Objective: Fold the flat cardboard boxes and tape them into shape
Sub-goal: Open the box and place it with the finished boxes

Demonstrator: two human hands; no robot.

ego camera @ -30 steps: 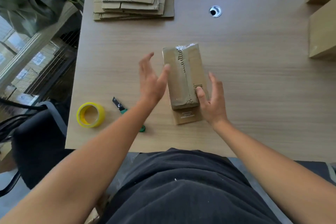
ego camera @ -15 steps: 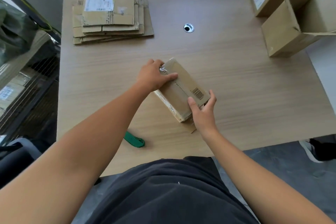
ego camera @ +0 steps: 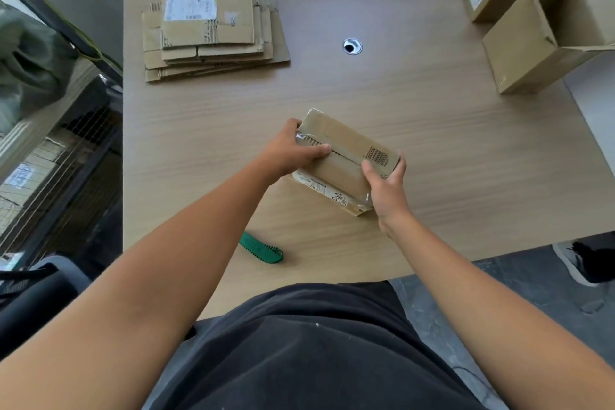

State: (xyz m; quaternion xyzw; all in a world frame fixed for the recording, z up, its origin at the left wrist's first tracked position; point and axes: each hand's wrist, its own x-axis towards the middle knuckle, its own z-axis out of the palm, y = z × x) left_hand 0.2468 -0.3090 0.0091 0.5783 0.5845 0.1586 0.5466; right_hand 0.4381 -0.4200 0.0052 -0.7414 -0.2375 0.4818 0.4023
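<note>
A small folded cardboard box (ego camera: 346, 146) with a barcode and clear tape along its seam sits at the middle of the wooden table (ego camera: 432, 143), turned diagonally. My left hand (ego camera: 293, 151) grips its far left end, thumb lying along the top seam. My right hand (ego camera: 386, 186) grips its near right end, thumb on top by the barcode. A stack of flat cardboard boxes (ego camera: 209, 30) lies at the table's far left.
A green box cutter (ego camera: 261, 248) lies near the table's front edge, left of the box. Folded boxes (ego camera: 529, 30) with open flaps stand at the far right. A round cable hole (ego camera: 351, 46) sits mid-table. A chair (ego camera: 36, 286) and shelving are to the left.
Both hands took hold of the box, which turned from lengthwise to diagonal. My view shifted right, so the yellow tape roll is out of sight and the right-hand boxes are in view.
</note>
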